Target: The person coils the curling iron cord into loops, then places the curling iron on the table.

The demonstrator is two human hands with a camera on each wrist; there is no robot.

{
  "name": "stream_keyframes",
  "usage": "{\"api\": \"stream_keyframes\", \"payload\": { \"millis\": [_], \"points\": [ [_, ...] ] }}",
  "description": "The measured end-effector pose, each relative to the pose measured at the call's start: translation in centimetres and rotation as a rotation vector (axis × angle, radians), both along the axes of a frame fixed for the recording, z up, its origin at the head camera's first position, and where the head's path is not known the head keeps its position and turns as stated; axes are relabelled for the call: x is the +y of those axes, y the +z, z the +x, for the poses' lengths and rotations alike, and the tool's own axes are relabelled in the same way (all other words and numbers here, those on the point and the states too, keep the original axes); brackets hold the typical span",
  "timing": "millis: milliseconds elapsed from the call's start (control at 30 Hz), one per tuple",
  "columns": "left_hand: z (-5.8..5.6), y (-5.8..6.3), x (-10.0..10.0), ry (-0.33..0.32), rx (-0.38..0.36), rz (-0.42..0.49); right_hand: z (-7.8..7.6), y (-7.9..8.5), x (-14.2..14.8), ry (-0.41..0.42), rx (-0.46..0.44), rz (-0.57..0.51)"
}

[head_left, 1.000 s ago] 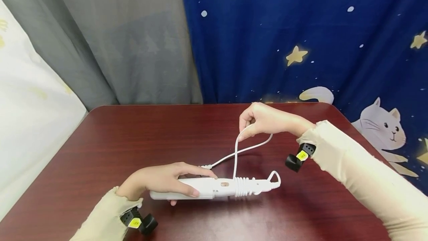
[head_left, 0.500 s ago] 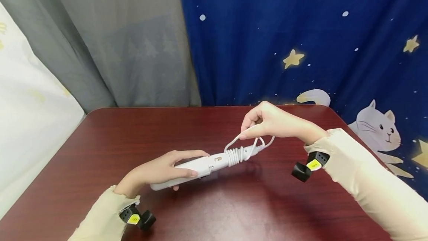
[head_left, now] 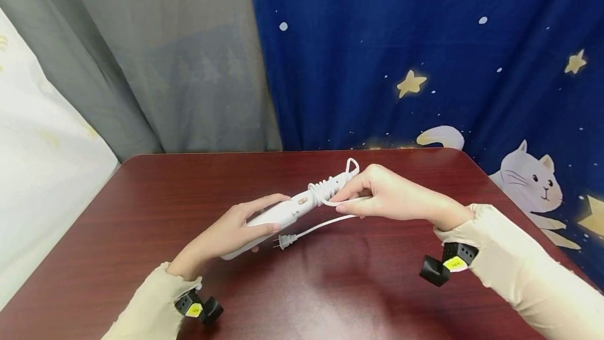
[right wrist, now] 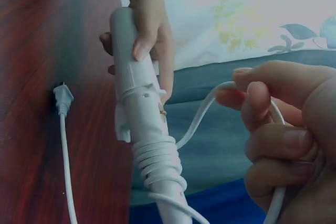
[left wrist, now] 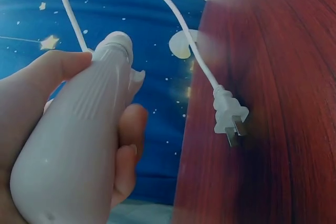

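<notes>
A slim white appliance shaped like a hair straightener (head_left: 276, 218) slants up to the right over the table in the head view. My left hand (head_left: 238, 230) grips its thick body, thumb on one side and fingers round the other. Several turns of white cord (right wrist: 157, 161) wrap its narrower part in the right wrist view. My right hand (head_left: 394, 193) pinches the cord's free stretch close beside those turns. From that hand the cord runs back to a two-pin plug (head_left: 285, 241), which hangs near the left hand; the plug (left wrist: 229, 111) shows its metal pins in the left wrist view.
A dark red wooden table (head_left: 189, 182) lies beneath both hands. Behind it hang a grey curtain (head_left: 189, 67) and a blue curtain (head_left: 340, 67) with stars and a cat. White patterned cloth (head_left: 42, 146) borders the left side.
The appliance has swung from level to slanting, its cord-wound end now farther back. My right hand has come down and nearer. The plug has gone from behind the appliance to its front side.
</notes>
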State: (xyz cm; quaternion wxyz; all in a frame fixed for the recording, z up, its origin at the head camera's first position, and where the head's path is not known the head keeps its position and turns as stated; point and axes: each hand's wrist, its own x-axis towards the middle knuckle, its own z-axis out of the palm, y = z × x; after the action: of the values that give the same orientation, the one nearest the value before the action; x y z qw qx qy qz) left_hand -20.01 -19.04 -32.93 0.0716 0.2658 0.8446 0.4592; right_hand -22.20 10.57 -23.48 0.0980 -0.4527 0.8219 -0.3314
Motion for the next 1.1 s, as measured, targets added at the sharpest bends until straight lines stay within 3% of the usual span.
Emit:
{"api": "stream_keyframes", "payload": {
  "millis": [133,267,600,733,800,933,1033,1100],
  "points": [
    [0.0,-0.1,0.2,0.028,0.059,-0.064,-0.1,-0.2,-0.1,-0.047,0.061,-0.078],
    [0.0,-0.4,0.5,0.018,0.105,-0.131,-0.6,-0.2,-0.6,-0.162,0.122,-0.155],
    [0.3,-0.6,1.1,-0.145,0.091,-0.222,-2.0,-0.3,-1.4,-0.332,0.140,-0.125],
    [0.1,-0.5,1.5,-0.161,0.110,-0.250,-2.1,-0.7,-1.3,-0.362,0.146,-0.111],
    [0.0,-0.6,1.7,-0.137,0.148,-0.267,-1.8,-0.8,-1.3,-0.355,0.156,-0.114],
    [-0.5,-0.7,1.8,0.006,0.171,-0.244,-0.5,-0.8,-1.2,-0.341,0.157,-0.146],
    [-0.8,-0.5,1.5,0.114,0.095,-0.098,0.5,-0.7,-1.1,-0.345,0.135,-0.166],
    [-1.0,-0.4,1.2,0.151,0.044,0.025,1.0,-0.8,-1.0,-0.352,0.122,-0.174]
  ]
}}
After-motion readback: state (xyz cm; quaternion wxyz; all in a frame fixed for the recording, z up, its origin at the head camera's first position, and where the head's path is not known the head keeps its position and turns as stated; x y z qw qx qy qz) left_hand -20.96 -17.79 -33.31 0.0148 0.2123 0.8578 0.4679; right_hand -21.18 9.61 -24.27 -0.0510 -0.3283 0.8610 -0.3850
